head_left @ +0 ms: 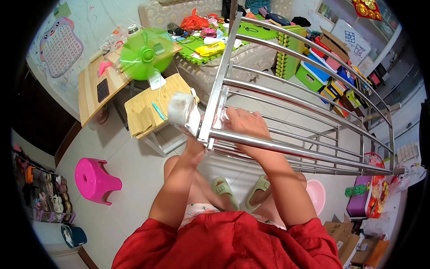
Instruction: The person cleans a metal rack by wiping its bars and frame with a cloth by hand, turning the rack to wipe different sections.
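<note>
A large silver metal rack (pixel 286 96) with long parallel bars stands or hangs tilted in front of me. At its near end post, my left hand (pixel 195 148) is wrapped from below, its fingers mostly hidden behind the metal. Just left of that post is a white block-like thing (pixel 181 112) with a greyish, blurred top; I cannot tell whether it is attached. My right hand (pixel 246 125) reaches between the bars beside the post. Its fingers are bent around a small white thing (pixel 223 114), mostly hidden, that I cannot make out.
A small wooden table (pixel 172 92) holds a blue pen (pixel 158 110) and brown paper. Behind it, a green fan (pixel 145 54) stands by a desk (pixel 89 83) with a phone. A pink stool (pixel 96 179) is left, a pink basin (pixel 316 196) right, a cluttered bed (pixel 253 58) behind.
</note>
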The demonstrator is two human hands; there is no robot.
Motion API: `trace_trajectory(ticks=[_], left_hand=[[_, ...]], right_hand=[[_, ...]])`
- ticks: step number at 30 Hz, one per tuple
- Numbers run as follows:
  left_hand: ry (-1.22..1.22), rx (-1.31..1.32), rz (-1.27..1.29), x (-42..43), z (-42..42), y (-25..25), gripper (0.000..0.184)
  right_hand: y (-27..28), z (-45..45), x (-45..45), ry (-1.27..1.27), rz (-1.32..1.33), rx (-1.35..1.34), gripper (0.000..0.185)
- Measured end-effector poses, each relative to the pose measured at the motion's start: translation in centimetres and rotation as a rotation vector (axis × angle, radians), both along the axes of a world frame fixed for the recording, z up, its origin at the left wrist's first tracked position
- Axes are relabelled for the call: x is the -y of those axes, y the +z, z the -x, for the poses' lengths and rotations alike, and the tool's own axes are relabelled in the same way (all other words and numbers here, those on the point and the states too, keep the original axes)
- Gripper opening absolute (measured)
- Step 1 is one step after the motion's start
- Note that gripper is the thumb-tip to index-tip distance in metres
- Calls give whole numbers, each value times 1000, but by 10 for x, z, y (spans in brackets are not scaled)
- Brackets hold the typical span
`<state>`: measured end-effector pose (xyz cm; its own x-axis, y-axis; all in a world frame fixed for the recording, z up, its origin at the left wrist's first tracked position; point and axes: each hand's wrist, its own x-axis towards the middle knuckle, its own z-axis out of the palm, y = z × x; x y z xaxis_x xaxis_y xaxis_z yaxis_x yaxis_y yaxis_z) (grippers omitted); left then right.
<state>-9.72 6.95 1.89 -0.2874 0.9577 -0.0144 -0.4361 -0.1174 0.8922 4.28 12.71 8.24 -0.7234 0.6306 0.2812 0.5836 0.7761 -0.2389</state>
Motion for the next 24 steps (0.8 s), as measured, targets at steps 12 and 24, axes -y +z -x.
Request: trace_trajectory(ticks=[12,24], left_hand=[[1,14,47,10,1,7,48],[20,179,29,-5,-7,3,50]], right_hand=[[20,-17,-6,-89,404,139,28],[-5,0,-1,2,-67,-72,15]])
